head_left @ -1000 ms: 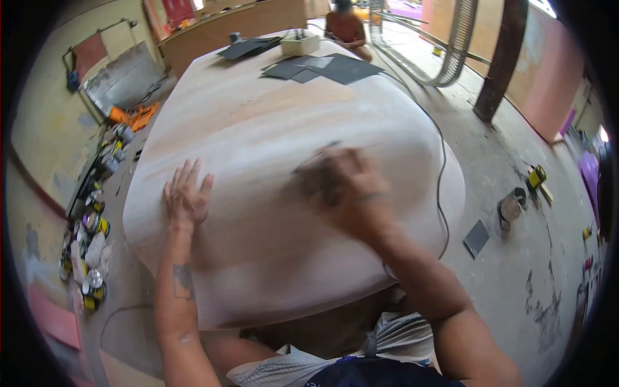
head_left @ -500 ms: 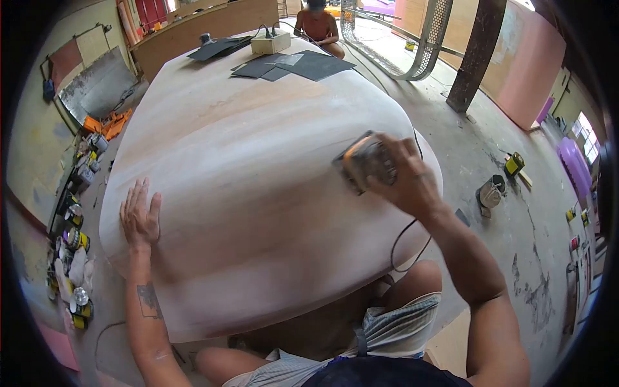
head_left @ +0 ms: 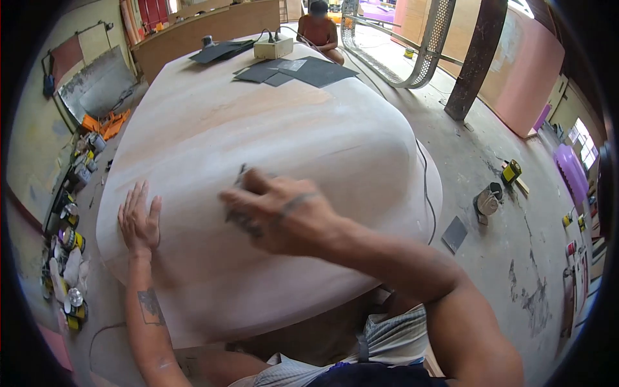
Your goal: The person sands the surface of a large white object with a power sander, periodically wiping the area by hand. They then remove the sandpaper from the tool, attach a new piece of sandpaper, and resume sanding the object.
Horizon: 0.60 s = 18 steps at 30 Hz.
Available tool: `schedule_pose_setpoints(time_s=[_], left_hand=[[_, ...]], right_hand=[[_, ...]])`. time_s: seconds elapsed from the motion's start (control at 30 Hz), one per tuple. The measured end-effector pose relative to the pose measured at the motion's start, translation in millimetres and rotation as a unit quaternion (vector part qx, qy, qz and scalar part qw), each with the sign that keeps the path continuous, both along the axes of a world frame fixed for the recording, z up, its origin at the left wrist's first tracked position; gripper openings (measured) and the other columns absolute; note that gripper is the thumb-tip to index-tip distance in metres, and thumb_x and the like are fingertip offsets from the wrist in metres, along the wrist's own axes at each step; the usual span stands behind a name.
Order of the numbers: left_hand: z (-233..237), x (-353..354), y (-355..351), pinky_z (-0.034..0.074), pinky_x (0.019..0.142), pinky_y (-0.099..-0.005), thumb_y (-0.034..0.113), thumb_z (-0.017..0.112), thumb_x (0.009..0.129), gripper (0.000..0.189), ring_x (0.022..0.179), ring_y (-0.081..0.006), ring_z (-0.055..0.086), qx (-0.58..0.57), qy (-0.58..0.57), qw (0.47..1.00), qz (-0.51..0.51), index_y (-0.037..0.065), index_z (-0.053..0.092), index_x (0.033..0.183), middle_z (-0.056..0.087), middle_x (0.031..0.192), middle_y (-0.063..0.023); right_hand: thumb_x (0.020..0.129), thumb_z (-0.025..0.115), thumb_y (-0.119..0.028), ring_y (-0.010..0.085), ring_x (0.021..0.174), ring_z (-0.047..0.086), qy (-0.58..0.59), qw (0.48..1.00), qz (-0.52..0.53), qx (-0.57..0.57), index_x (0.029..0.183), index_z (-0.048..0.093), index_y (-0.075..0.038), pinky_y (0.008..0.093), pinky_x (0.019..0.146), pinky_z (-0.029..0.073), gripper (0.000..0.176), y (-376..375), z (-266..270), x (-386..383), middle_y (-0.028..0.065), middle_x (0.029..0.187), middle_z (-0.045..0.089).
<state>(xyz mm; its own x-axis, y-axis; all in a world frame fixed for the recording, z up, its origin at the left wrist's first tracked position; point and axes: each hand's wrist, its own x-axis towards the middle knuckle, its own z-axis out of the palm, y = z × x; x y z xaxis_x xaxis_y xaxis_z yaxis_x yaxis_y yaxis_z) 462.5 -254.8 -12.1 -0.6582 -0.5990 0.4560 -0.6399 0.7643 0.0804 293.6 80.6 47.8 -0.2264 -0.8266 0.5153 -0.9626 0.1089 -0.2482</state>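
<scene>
A large smooth curved panel, pinkish white with brownish patches, fills the middle of the head view. My left hand lies flat on its left side, fingers spread and holding nothing. Over the panel's middle, my right hand is wrapped round a dark sander, blurred by motion and mostly hidden under the fingers. A thin black cable runs down the panel's right edge.
Dark sandpaper sheets and a socket box lie at the panel's far end. A person crouches beyond. Cans line the left floor; a tin, loose sheet and dark post are right.
My right hand has swept left across the panel with the sander, from its right side to the middle. The left hand stays in place. The cable now lies along the right edge.
</scene>
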Motion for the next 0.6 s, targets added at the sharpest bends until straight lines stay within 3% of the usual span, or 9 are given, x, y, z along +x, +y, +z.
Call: schedule_pose_setpoints(time_s=[0.17,0.27,0.47,0.57,0.6], left_hand=[[-9,11,-20,0.025,0.127,-0.0501,0.056,0.046,0.107,0.064,0.152,-0.0346,0.042,-0.022,0.012,0.999,-0.031,0.016,0.055,0.156,0.05,0.163,-0.0109],[-14,14,-25,0.027,0.126,-0.0506,0.055,0.046,0.108,0.062,0.151,-0.0359,0.044,-0.035,0.02,0.998,-0.038,0.016,0.056,0.155,0.052,0.162,-0.0118],[-18,12,-24,0.029,0.125,-0.051,0.053,0.047,0.108,0.061,0.149,-0.0368,0.046,-0.064,0.031,0.997,-0.029,0.014,0.058,0.153,0.053,0.16,-0.013],[-22,9,-25,0.029,0.125,-0.0509,0.052,0.047,0.107,0.061,0.149,-0.0369,0.047,-0.069,0.034,0.997,-0.018,0.013,0.059,0.152,0.054,0.159,-0.0134],[-22,8,-25,0.029,0.125,-0.0509,0.052,0.047,0.107,0.061,0.149,-0.0369,0.047,-0.069,0.032,0.997,-0.015,0.013,0.059,0.152,0.054,0.159,-0.0135]], right_hand=[[0.076,0.087,-0.023,0.0353,0.106,0.073,-0.019,1.0,0.003,0.011,0.141,0.061,-0.022,0.0451,0.085,0.064,0.07,-11,6,1,0.0127,0.122,0.061],[0.075,0.087,-0.023,0.0364,0.109,0.072,-0.065,0.997,-0.037,0.005,0.142,0.06,-0.02,0.0457,0.088,0.064,0.072,31,10,-38,0.0137,0.126,0.062],[0.076,0.085,-0.022,0.0383,0.113,0.069,-0.06,0.964,-0.257,-0.03,0.142,0.06,-0.017,0.0458,0.103,0.056,0.071,123,18,-116,0.0157,0.128,0.065],[0.082,0.082,-0.043,0.0368,0.109,0.07,-0.086,0.93,-0.355,-0.037,0.14,0.059,-0.019,0.0492,0.094,0.058,0.066,131,21,-138,0.017,0.128,0.065],[0.082,0.082,-0.042,0.0369,0.11,0.07,-0.084,0.933,-0.349,-0.039,0.139,0.059,-0.019,0.0494,0.094,0.058,0.065,130,17,-137,0.0169,0.127,0.065]])
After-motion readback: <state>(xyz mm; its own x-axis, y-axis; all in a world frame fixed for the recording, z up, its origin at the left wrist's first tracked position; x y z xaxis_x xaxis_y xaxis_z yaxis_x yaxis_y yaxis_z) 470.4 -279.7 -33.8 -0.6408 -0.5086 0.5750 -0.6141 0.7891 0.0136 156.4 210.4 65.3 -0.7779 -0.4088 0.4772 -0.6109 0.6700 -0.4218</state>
